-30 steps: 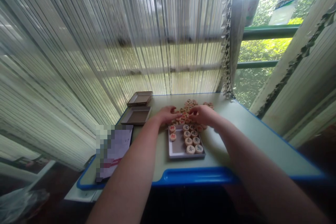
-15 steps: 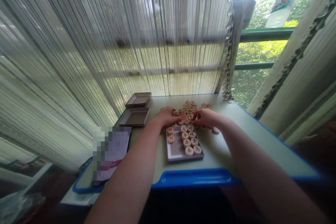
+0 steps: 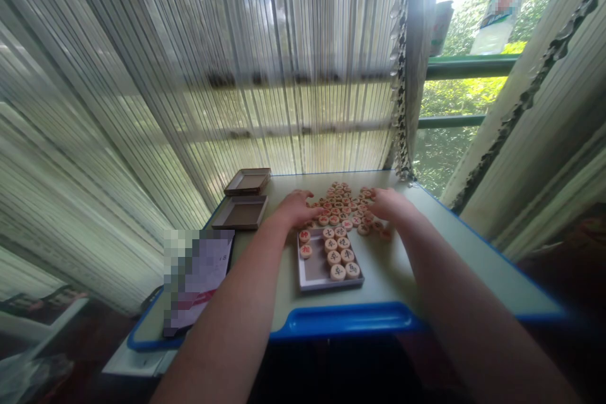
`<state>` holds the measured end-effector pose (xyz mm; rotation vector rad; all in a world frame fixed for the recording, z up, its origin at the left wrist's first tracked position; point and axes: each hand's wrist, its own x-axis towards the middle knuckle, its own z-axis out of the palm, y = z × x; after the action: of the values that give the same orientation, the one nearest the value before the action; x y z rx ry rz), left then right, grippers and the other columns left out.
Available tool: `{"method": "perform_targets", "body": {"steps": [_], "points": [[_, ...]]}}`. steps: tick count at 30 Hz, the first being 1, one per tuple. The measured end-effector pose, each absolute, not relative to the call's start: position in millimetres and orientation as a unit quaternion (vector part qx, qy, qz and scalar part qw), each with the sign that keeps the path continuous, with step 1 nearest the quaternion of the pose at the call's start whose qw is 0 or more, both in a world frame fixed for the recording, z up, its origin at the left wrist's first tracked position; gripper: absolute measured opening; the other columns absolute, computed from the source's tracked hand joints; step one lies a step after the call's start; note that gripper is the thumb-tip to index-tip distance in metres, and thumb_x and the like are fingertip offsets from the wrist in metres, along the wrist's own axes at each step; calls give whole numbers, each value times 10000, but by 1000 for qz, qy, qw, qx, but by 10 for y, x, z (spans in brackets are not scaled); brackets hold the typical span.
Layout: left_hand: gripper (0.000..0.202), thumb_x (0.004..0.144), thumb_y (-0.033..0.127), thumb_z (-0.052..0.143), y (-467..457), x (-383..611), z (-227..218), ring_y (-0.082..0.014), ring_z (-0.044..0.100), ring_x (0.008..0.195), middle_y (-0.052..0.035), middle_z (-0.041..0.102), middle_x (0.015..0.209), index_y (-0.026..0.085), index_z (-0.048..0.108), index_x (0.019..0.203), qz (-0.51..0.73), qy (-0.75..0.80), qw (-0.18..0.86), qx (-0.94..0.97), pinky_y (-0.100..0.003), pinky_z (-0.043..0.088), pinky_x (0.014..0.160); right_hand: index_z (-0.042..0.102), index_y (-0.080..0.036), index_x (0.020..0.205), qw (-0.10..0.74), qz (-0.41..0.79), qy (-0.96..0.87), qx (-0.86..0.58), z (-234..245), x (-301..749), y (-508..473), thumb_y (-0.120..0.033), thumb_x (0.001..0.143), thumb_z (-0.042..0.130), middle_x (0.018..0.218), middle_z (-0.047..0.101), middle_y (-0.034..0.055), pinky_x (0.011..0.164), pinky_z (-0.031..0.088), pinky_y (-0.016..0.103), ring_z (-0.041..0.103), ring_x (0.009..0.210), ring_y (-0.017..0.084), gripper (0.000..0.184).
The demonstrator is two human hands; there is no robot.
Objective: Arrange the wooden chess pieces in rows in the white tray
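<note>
A pile of round wooden Chinese chess pieces (image 3: pixel 343 203) lies on a pale desk (image 3: pixel 426 265) with a blue rim. Nearer me sits a shallow grey tray (image 3: pixel 316 273) holding several pieces in rows. My left hand (image 3: pixel 297 208) rests palm down at the pile's left edge, fingers spread toward the pieces. At the pile's right edge, my right hand (image 3: pixel 387 204) has its fingers extended over the pieces. Neither hand visibly holds a piece.
Two brown box halves (image 3: pixel 240 212) (image 3: pixel 249 181) sit at the desk's back left. A blurred paper on a dark board (image 3: pixel 197 274) lies at the left front. String curtains hang behind the desk; a window with green bars (image 3: pixel 466 66) is at right.
My right hand has moved right and away from the tray, uncovering more of the pile. The left hand has barely shifted. The camera view drifted slightly.
</note>
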<state>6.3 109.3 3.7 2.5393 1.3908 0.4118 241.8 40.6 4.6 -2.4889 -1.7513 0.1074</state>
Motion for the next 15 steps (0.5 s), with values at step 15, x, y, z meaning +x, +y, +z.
{"method": "perform_targets", "body": {"steps": [15], "points": [[445,764,458,501,1025,162,13,-228,580,971,-121,607,1090,149,613,1064,163,482,89,856,-288,440,862,708,-144,880,131,103,-612,-773,81,2279,413,-238,686,579,804,692,86,589,462,223,631,702,181,251]]}}
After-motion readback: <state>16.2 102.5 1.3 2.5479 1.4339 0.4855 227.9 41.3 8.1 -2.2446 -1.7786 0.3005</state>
